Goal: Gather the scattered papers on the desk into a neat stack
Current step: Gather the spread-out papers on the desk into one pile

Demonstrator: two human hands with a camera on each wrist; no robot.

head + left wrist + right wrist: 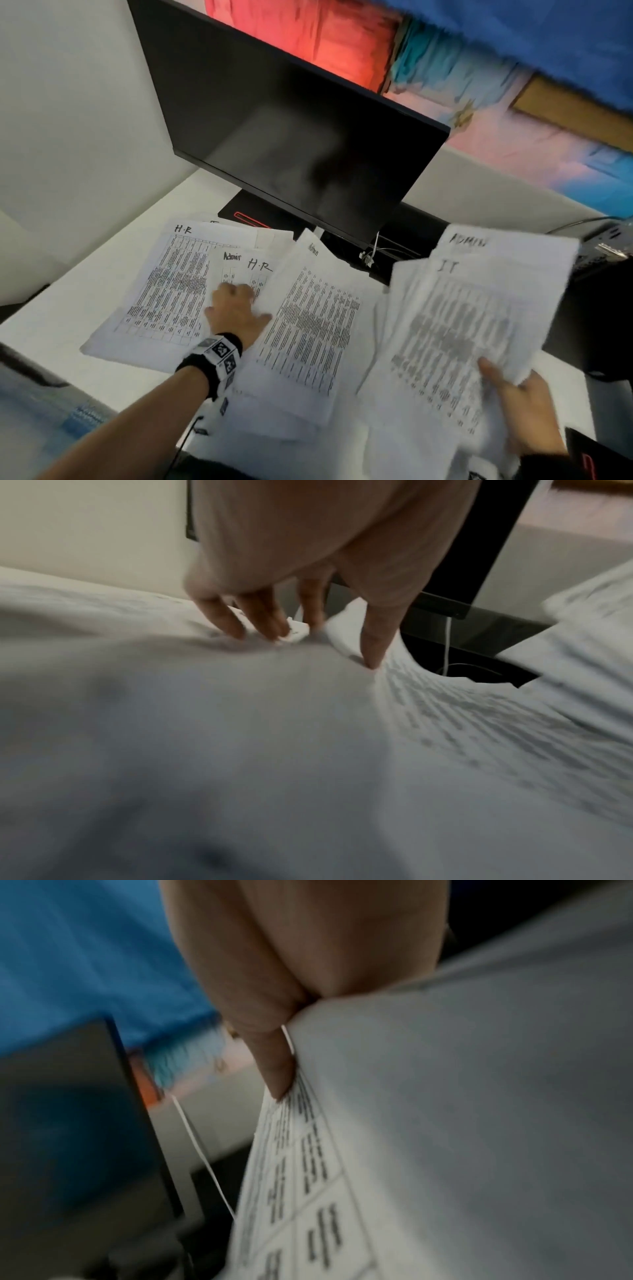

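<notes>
Printed sheets with handwritten headings lie spread over the white desk [51, 308]. An "H.R" sheet [164, 287] lies at the left, an "Admin" sheet [308, 325] in the middle. My left hand [233, 308] presses its fingertips [371, 653] down on the overlapping papers [240, 723] between those two. My right hand [520, 407] grips the near edge of a lifted bundle of papers [455, 325] topped by an "IT" sheet, thumb on top. In the right wrist view the thumb [277, 1074] pinches the bundle of papers [462, 1123].
A dark monitor [291, 137] on its black stand [246, 212] rises right behind the papers. A white cable [375, 246] hangs under it. Black equipment [603, 260] sits at the right edge, a grey partition wall [68, 120] to the left.
</notes>
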